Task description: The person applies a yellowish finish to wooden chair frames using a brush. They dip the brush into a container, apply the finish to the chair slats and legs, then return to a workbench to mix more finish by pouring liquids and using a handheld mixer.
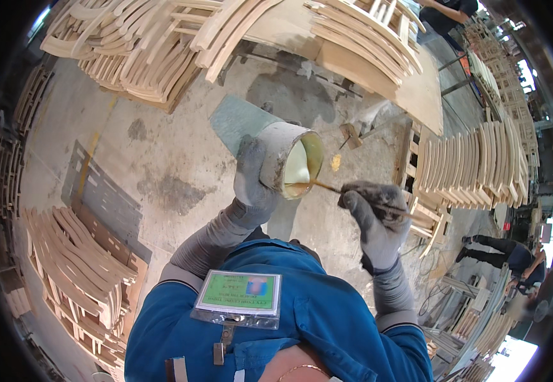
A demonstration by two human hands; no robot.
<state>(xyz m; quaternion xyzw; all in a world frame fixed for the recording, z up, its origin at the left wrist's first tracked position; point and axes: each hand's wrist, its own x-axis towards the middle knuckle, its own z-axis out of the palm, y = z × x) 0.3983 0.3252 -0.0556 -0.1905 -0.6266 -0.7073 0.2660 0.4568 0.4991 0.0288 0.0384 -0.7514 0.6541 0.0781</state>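
Note:
My gloved left hand (251,175) is closed around the side of a whitish, stained cup (274,151), tilted with its mouth to the right. Cream-coloured liquid (297,167) shows inside. From behind the cup, a grey-green flat piece (237,122) sticks out to the upper left; whether my left fingers touch it is hidden. In my gloved right hand (378,219) a thin brown stick (325,186) is pinched. Its far end reaches over the cup's lower rim into the mouth, and its other end runs out past the hand. The stick's tip is hard to make out.
Stacked curved wooden parts (155,60) lie ahead, with more on a board-topped table (346,63). Wooden stacks also stand at lower left (79,254) and right (474,162). Another person (512,254) is at far right, and a dark-clothed person (448,14) stands at upper right.

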